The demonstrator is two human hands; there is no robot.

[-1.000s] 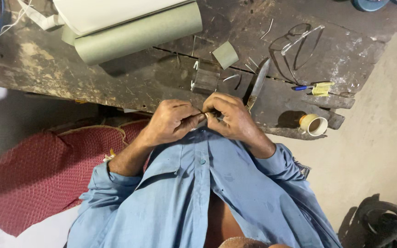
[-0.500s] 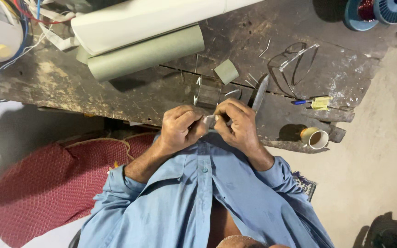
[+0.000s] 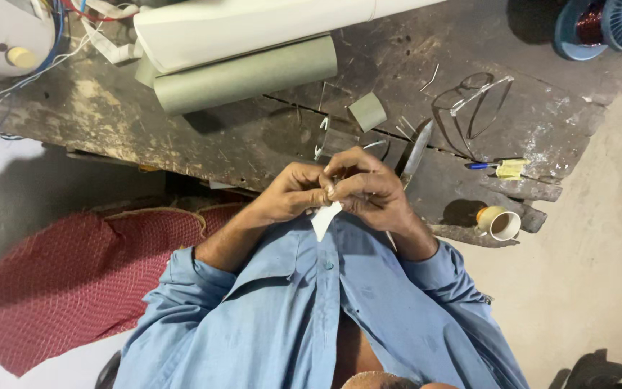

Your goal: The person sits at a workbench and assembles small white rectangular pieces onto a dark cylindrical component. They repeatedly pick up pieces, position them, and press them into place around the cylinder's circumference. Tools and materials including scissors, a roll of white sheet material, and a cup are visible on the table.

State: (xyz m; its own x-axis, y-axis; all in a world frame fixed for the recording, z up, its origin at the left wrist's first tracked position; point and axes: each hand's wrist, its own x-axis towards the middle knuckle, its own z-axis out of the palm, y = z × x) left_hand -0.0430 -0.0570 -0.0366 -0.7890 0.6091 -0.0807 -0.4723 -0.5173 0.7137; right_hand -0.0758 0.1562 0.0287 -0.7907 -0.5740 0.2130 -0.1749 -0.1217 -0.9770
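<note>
Both hands (image 3: 336,191) pinch, seemingly, a paper strip (image 3: 325,219).

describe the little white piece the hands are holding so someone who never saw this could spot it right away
Start at the dark, worn wooden workbench across the top, then drop to its near edge, where the left hand and right hand meet above the blue shirt. The white strip hangs from their pinched fingertips. Unlike the grey-green roll and small grey square on the bench, it is white and held up.
</note>
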